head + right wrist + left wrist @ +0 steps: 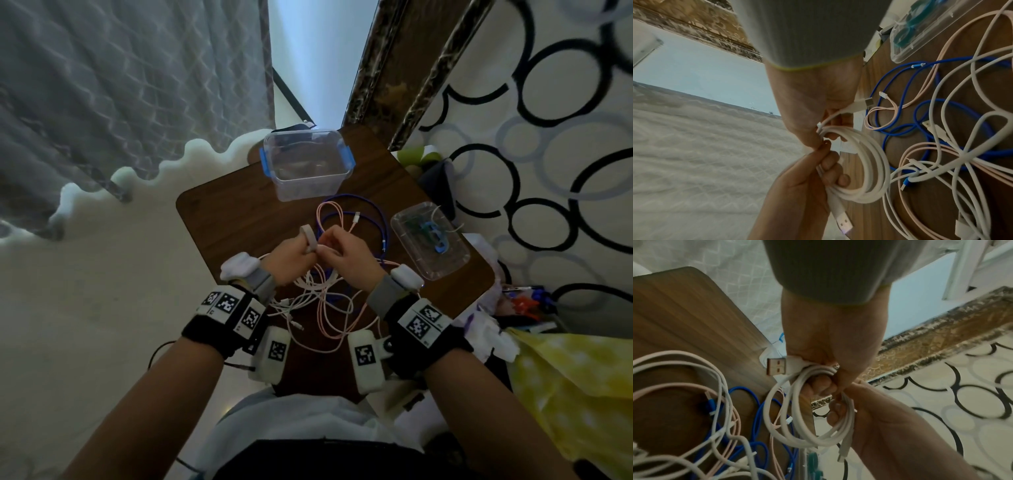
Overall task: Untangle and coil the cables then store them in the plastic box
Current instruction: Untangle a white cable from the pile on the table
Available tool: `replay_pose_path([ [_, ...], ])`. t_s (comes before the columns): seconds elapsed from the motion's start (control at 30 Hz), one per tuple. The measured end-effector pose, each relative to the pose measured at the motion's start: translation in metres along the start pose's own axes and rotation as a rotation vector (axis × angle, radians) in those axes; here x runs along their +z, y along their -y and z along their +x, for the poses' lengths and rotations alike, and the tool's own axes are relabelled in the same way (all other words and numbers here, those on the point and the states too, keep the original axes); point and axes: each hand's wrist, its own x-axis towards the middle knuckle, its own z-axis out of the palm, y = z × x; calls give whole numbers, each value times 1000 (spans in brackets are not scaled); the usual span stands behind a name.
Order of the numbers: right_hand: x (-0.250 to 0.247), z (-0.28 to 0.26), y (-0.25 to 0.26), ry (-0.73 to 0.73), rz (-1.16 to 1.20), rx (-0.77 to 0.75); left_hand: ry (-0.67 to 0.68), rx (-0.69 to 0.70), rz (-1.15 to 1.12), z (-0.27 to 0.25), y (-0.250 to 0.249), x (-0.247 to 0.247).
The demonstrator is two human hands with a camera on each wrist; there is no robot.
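Note:
A small white cable coil (807, 426) is held between both hands above the brown table (233, 212). My left hand (305, 248) grips the coil with its USB plug (777, 367) sticking out past the fingers. My right hand (329, 250) pinches the coil's far side, and the cable's other connector (863, 104) lies in its fingers. A tangle of pink (329, 329), blue (376, 219) and white cables (294, 305) lies under and around the hands. The clear plastic box (337, 178) with blue clips stands open at the table's far edge.
A clear lid or tray (452, 263) holding blue-green items lies right of the tangle. Clutter and a yellow bag (565, 394) crowd the table's right side. A grey curtain (120, 85) hangs at the left.

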Motion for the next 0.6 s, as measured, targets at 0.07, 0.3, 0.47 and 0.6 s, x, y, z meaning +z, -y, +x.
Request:
replay_pose_path([
  [0.07,-1,-1,-1,-36,-4,-24,11,-14,-151,0,-1,0],
  [0.3,-6,-2,-7,-104,5,-82,19,-92,-744,-3,-2,-4],
  [0.47,-6,-3,-9,-138,95,-53,-80,-79,-740,-1,-1,4],
  [0.6,-6,-3,-16,-226,149,33,-161,-27,-613,4,-8,13],
])
